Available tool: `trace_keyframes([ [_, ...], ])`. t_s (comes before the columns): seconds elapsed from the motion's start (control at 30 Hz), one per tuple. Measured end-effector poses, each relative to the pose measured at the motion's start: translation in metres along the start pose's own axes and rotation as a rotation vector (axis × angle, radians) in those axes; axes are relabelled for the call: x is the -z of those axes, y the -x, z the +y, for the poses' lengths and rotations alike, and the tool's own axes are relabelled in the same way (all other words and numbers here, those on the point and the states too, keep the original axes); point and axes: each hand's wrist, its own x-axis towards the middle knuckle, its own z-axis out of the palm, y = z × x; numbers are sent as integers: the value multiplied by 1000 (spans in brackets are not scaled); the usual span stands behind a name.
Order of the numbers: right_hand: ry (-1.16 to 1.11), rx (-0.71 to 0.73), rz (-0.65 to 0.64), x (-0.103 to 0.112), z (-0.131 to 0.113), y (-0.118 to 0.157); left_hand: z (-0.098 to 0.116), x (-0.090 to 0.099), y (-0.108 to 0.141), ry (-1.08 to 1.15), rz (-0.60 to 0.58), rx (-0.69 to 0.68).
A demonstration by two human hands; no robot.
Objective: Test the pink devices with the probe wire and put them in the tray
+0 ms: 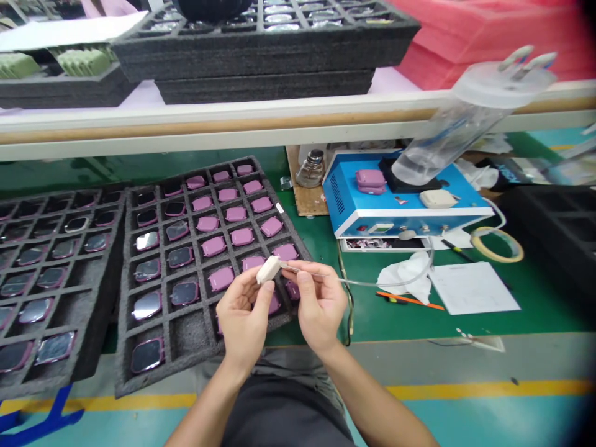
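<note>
My left hand (246, 316) grips a small cream-white case (269, 270), shaped like a watch housing, between thumb and fingers. Thumb and fingers of my right hand (321, 304) pinch the end of a thin clear tube (372, 283), its tip meeting the right edge of the case. From there the tube runs right to the front of a blue machine (410, 220). Below and behind my hands lies a black foam tray (186, 329), holding purple cases (242, 236) and several dark-screened watch units (148, 355). Whether the tip enters the case is too small to tell.
A second foam tray (86, 323) stands left. On the machine rest purple cases (370, 180), a cream case (438, 198) and a tilted clear cylinder (447, 139). Nearby are a glass bottle (311, 170), tissue (410, 276), paper (472, 288) and tape (496, 244). A shelf edge (233, 129) crosses above.
</note>
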Motion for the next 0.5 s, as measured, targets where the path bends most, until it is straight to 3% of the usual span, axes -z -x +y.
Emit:
trace_keyframes([
  [0.5,-27,15,-19,-3,-1,-3,-5,2,-1,-3,-5,-3],
])
